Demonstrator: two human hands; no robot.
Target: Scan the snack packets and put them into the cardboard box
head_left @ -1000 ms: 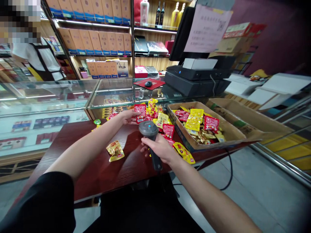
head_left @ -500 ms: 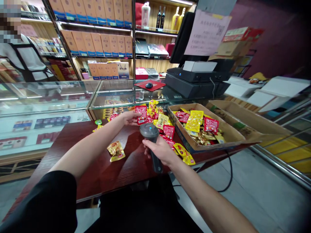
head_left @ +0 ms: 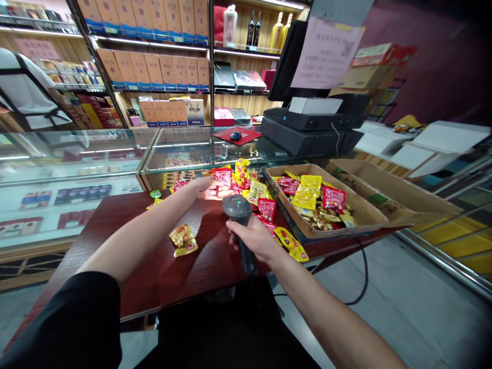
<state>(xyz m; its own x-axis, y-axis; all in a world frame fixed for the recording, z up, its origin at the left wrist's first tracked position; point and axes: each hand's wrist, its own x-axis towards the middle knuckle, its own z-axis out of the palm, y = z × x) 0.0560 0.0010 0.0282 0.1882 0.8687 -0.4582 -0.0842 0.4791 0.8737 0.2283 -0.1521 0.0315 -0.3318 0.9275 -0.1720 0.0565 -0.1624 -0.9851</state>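
My right hand (head_left: pixel 253 237) is wrapped round the handle of a dark grey barcode scanner (head_left: pixel 237 207), whose top shows a green light. Just beyond the scanner head, my left hand (head_left: pixel 207 188) holds a red snack packet (head_left: pixel 223 178) by its edge, its printed side towards me. Bright light from the scanner falls on the packet's lower part and on my left fingers. Around and behind it lies a loose pile of red and yellow snack packets (head_left: pixel 257 192). One gold packet (head_left: pixel 183 240) lies apart on the dark red-brown table (head_left: pixel 154 279), below my left forearm.
An open cardboard box (head_left: pixel 294 225) of packets stands right of the pile, its flap reaching further right. Behind runs a glass display counter (head_left: pixel 115 146) with a mouse (head_left: pixel 236 136), a monitor (head_left: pixel 287 61) and a cash drawer (head_left: pixel 307 134). A person in white (head_left: pixel 28 92) stands far left.
The scanner's light has turned from blue to green, and its bright beam now falls on the packet. My hands have hardly moved. The person at far left has shifted further left.
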